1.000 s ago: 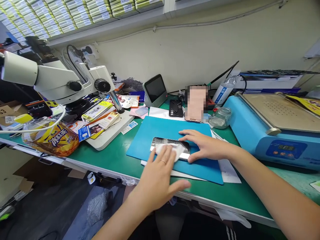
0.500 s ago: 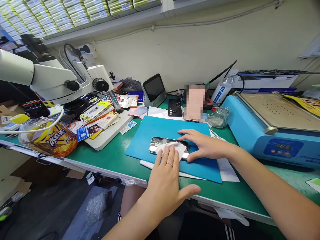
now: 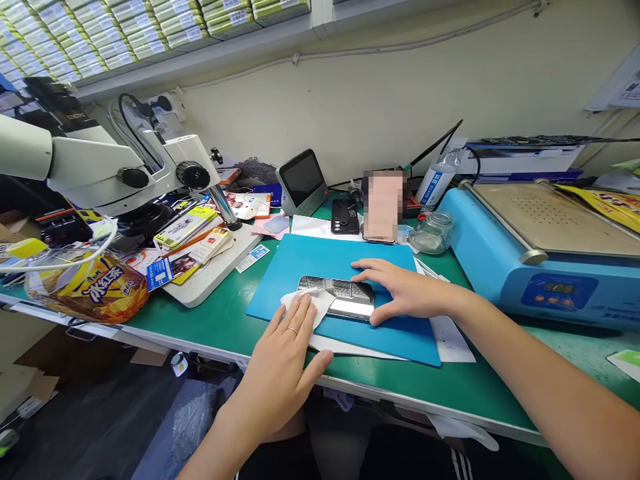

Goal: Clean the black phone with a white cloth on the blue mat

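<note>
A smartphone with a shiny, reflective face lies flat on a blue mat. My left hand presses a white wipe onto the phone's left end, its fingers stretched close together and its thumb out to the side. Part of the wipe hangs over the phone's near edge. From the right, my right hand braces the phone's right end, with the thumb at the near corner and the fingers at the far edge. White paper sticks out beneath the mat.
A microscope and a large tea bottle stand left. Behind the mat are a black phone, a smart display and a glass jar. A blue heating plate machine fills the right side.
My left hand has slid the wipe leftward, from the phone's middle and right to its left end, uncovering the right part. My right hand stays at the phone's right end.
</note>
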`<state>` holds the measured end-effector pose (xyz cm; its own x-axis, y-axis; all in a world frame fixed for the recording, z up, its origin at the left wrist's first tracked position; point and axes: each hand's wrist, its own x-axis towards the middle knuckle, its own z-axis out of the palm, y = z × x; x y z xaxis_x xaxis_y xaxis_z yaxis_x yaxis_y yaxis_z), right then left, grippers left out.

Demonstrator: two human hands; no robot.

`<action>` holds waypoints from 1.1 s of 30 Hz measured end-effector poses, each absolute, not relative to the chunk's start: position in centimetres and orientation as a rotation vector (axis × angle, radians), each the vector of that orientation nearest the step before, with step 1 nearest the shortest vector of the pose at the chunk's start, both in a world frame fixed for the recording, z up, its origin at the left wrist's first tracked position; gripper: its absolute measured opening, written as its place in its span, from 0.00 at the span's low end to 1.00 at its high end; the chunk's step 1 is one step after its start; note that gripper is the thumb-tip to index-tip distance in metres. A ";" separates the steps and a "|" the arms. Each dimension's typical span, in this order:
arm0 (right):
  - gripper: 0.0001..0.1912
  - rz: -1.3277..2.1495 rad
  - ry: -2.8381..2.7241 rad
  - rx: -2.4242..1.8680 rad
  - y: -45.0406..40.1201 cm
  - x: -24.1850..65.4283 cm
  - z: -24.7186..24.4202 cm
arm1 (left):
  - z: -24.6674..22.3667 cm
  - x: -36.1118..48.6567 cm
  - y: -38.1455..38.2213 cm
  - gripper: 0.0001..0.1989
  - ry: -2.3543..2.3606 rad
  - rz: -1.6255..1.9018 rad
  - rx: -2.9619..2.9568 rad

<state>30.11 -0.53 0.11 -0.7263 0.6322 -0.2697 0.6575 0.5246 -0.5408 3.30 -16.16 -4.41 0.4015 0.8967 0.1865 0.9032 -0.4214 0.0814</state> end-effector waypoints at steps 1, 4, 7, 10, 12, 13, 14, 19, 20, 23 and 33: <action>0.49 -0.987 2.702 1.149 -0.5 30.1 0.1 | -4.4 3.1 -16.1 0.31 -1.682 -0.316 -2.609; 0.50 -0.989 2.686 1.152 -0.4 30.2 0.1 | -4.4 2.5 -15.5 0.27 -1.707 -0.342 -2.641; 0.50 -0.987 2.687 1.148 -0.4 30.2 0.1 | -4.4 2.4 -14.3 0.26 -1.727 -0.380 -2.643; 0.49 -0.981 2.709 1.150 -0.4 30.2 0.1 | -4.3 3.2 -13.0 0.27 -1.747 -0.364 -2.617; 0.48 -0.981 2.728 1.151 -0.4 30.2 0.1 | -4.2 4.2 -12.3 0.27 -1.750 -0.335 -2.613; 0.48 -0.981 2.736 1.145 -0.4 30.2 0.1 | -4.1 4.8 -12.0 0.28 -1.753 -0.329 -2.611; 0.48 -0.981 2.742 1.140 -0.4 30.1 0.1 | -4.0 5.5 -11.8 0.29 -1.756 -0.331 -2.611; 0.61 -0.976 2.747 1.191 -0.6 30.1 -0.1 | -3.5 9.0 -11.5 0.32 -1.772 -0.402 -2.650; 0.64 -0.974 2.752 1.197 -0.6 30.1 -0.1 | -3.4 9.7 -11.5 0.32 -1.759 -0.412 -2.676; 0.63 -0.964 2.779 1.175 -0.6 30.2 -0.2 | -3.0 11.3 -11.6 0.31 -1.690 -0.439 -2.761; 0.50 -0.965 2.770 1.133 -0.5 30.1 -0.1 | -3.5 7.3 -13.7 0.27 -1.601 -0.419 -2.824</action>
